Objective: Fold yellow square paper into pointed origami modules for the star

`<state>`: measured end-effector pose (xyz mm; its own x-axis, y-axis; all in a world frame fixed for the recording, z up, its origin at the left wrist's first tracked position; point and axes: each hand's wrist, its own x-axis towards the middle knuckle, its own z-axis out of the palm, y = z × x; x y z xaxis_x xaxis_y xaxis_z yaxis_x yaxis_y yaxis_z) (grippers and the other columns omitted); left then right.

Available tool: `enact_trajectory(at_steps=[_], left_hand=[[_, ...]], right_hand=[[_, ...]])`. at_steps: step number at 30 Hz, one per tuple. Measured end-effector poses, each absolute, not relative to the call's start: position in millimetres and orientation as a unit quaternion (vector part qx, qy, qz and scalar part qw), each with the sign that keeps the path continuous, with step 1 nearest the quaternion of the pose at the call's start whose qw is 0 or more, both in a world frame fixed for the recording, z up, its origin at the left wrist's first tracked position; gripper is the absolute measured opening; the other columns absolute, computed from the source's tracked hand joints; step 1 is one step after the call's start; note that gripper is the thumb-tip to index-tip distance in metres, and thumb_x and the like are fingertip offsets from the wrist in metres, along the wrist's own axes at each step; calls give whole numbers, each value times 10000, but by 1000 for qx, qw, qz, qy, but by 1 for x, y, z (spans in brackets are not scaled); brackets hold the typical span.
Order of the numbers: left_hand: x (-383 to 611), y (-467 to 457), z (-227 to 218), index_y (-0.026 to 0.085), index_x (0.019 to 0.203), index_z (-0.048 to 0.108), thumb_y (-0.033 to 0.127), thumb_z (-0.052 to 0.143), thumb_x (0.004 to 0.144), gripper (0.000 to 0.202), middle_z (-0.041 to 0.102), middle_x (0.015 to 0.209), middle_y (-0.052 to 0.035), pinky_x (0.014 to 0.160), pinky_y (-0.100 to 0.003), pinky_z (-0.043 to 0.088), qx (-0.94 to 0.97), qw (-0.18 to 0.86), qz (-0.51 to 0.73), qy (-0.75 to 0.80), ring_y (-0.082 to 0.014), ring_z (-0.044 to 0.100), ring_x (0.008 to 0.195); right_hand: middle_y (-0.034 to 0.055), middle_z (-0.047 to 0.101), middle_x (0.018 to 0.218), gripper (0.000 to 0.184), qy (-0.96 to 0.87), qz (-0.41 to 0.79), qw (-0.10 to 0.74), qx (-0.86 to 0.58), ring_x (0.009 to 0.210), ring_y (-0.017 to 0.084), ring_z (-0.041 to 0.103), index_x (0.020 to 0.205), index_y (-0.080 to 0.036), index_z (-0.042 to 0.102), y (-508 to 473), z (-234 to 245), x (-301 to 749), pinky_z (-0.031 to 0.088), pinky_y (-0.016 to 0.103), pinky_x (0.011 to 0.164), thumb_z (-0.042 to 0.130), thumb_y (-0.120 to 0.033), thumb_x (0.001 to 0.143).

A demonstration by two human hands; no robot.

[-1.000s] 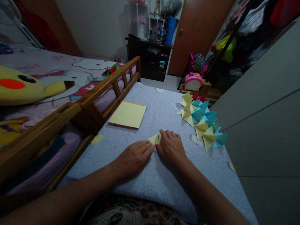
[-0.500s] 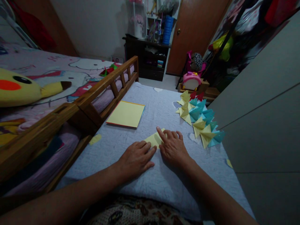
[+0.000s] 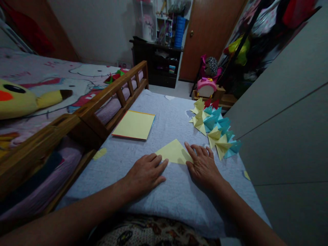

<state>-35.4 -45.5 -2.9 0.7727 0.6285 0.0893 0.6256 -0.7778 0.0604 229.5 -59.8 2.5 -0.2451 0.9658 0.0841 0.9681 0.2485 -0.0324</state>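
A yellow sheet of paper (image 3: 175, 152), folded into a triangle, lies flat with its peak pointing away from me. My left hand (image 3: 147, 171) rests palm down with its fingertips on the paper's left corner, fingers extended. At the right corner, my right hand (image 3: 203, 164) lies with its index finger stretched out along the edge and its other fingers slightly bent. Neither hand grasps the paper; both press on it from above. The far tips of the left and right corners are covered by the fingers.
A stack of square coloured paper (image 3: 134, 125), yellow on top, lies at the left. Folded paper pieces (image 3: 215, 124) in yellow, blue and red stand at the right. A wooden bed rail (image 3: 102, 102) borders the left side; a pale cabinet (image 3: 287, 136) stands at the right.
My right hand has slid to the right along the folded edge, uncovering more of the yellow triangle. My left hand has stayed at the left corner. The whole view has shifted slightly.
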Motion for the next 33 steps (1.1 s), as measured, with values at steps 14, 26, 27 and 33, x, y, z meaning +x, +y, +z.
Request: enact_trajectory(at_steps=[14,26,27,33], left_hand=[[-37,-46,-3,182,1375,507,402,582,971,466,617,1240,-102,926,-412,455,942,6,55,332,-284,542,1107],[-21,-45,6,183,1283,551,367,614,951,385,613,1291,-96,1010,-439,421,946,-4,67,318,-288,526,1175],[-17,-44,5,170,1282,550,354,611,953,382,613,1298,-100,1024,-435,420,949,-3,73,307,-285,526,1186],[-15,-43,-5,138,1204,590,310,612,940,316,668,1179,-100,977,-411,481,950,10,88,300,-266,589,1091]], right_hand=[[139,500,1455,748,-769,2,100,-631,1306,315,453,1603,-238,204,-77,-17,279,349,541,1096,492,-242,913],[140,576,1399,520,-830,138,204,-500,1290,224,525,1401,-172,509,-79,26,231,448,443,1081,412,-89,898],[135,589,1389,517,-843,149,186,-481,1281,220,530,1381,-166,530,-78,26,219,456,432,1070,420,-72,884],[131,645,1265,429,-865,101,121,-476,1130,238,558,1316,-132,585,-76,15,185,496,407,979,521,-102,893]])
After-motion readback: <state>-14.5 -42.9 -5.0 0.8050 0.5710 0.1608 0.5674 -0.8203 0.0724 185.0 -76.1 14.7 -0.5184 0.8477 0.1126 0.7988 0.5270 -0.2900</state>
